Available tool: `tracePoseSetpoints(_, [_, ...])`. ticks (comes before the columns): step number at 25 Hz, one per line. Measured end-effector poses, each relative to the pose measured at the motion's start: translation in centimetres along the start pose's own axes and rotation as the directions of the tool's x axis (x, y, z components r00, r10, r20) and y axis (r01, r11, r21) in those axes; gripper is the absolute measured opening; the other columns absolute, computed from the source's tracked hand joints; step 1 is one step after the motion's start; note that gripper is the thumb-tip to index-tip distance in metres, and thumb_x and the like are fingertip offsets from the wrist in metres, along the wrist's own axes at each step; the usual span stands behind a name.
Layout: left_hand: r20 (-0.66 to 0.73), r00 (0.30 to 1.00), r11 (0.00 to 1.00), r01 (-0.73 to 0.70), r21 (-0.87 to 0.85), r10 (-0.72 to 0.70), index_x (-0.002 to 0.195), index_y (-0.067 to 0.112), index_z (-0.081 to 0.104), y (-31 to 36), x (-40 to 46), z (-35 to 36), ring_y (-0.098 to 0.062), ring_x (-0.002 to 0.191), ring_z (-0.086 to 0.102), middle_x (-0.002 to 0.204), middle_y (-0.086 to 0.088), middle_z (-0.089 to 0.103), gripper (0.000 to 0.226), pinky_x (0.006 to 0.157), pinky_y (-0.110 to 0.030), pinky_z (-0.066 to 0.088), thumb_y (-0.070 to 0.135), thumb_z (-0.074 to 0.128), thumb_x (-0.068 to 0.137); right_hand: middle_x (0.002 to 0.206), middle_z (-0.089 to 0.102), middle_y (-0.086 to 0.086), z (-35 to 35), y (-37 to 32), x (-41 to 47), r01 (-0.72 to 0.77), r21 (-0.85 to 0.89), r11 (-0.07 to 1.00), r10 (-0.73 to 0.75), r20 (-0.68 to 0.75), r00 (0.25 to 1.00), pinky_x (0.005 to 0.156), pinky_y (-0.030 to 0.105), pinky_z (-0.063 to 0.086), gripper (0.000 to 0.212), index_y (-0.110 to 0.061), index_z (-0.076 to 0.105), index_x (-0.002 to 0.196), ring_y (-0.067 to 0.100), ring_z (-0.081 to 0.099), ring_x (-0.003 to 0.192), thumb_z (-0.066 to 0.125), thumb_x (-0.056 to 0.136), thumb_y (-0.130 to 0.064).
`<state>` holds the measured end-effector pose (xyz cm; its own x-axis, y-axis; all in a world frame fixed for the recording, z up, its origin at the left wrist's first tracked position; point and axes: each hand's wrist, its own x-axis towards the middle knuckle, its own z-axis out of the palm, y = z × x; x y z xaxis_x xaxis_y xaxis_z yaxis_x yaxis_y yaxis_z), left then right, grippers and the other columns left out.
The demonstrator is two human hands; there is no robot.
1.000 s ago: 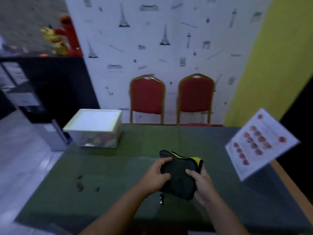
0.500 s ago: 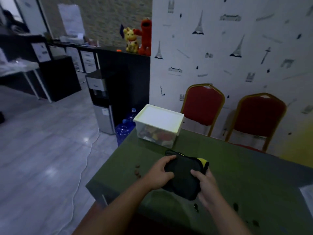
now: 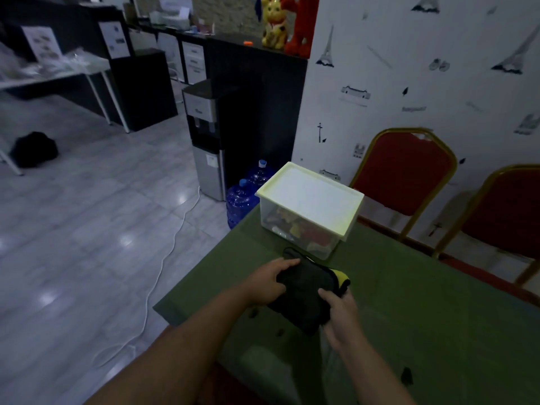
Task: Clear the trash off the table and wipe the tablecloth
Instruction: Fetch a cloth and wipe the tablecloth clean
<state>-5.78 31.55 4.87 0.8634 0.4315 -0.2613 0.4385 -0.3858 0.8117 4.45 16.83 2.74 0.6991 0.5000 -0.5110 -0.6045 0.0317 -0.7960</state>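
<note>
Both hands on the cloth [image 3: 304, 296]. L hand [image 3: 267, 283] curled over its top-left edge, fingers on top, thumb side hidden under the fabric. R hand [image 3: 340, 318] pinches the lower-right side, fingers wrapped around the fold. So both closed on it, firm grip, no gap visible. Cloth is dark w/ a yellow patch [image 3: 340, 276] at the far-right corner, bunched/folded, held just above the tablecloth [image 3: 423, 302]; can't tell if the bottom touches.

Tablecloth is green, covers the table; near-left corner hangs over the floor side. Small dark crumbs on it: a couple [image 3: 253, 313] just under/left of the cloth near the L wrist, another [image 3: 280, 332] below the cloth, one bigger bit [image 3: 406, 375] near the R forearm.

Clear plastic box [image 3: 301, 226] w/ pale lid [image 3: 311, 198] sits at the far-left corner of the table, just beyond the cloth, lid on, colourful stuff inside, blurry.

Behind table: two red chairs [image 3: 404, 171] against the wall. Left of table on the floor: two blue water jugs [image 3: 241, 201], a water dispenser [image 3: 204, 135], white cable [image 3: 163, 267].
</note>
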Motion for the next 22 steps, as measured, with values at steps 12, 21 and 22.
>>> tracePoseSetpoints(12, [-0.137, 0.976, 0.97, 0.188, 0.154, -0.168, 0.139, 0.015, 0.047, -5.9, 6.9, 2.8, -0.027, 0.127, 0.046, 0.134, -0.012, 0.047, 0.063, 0.097, -0.016, 0.03, -0.005, 0.048, 0.08, 0.123, 0.06, 0.018, -1.6, 3.2, 8.2, -0.121, -0.453, 0.883, 0.059, -0.149, 0.987, 0.088, 0.04, 0.052, 0.038, -0.009, 0.05, 0.128, 0.03, 0.06, 0.103, 0.055, 0.091, 0.0])
tracePoseSetpoints(21, [-0.526, 0.827, 0.974, 0.228, -0.007, -0.197, 0.12, 0.016, 0.064, -7.9, 0.8, -2.4, -0.016, 0.098, 0.058, 0.115, -0.004, 0.062, 0.041, 0.082, -0.022, 0.043, 0.006, 0.059, 0.081, 0.142, 0.037, 0.019, 0.3, 3.7, 6.9, 0.072, -0.82, 0.567, -0.366, -0.172, 0.915, 0.106, 0.057, 0.033, 0.06, -0.01, 0.04, 0.13, 0.042, 0.04, 0.126, 0.069, 0.077, -0.008])
tracePoseSetpoints(22, [-0.556, 0.801, 0.969, 0.245, -0.029, -0.22, 0.12, 0.017, 0.064, -8.4, -0.9, -3.1, -0.014, 0.098, 0.058, 0.115, -0.003, 0.062, 0.04, 0.083, -0.022, 0.043, 0.007, 0.059, 0.082, 0.142, 0.036, 0.019, 1.5, 3.9, 6.2, 0.166, -0.842, 0.513, -0.422, -0.079, 0.903, 0.107, 0.057, 0.031, 0.057, -0.007, 0.043, 0.127, 0.043, 0.039, 0.127, 0.069, 0.076, -0.006])
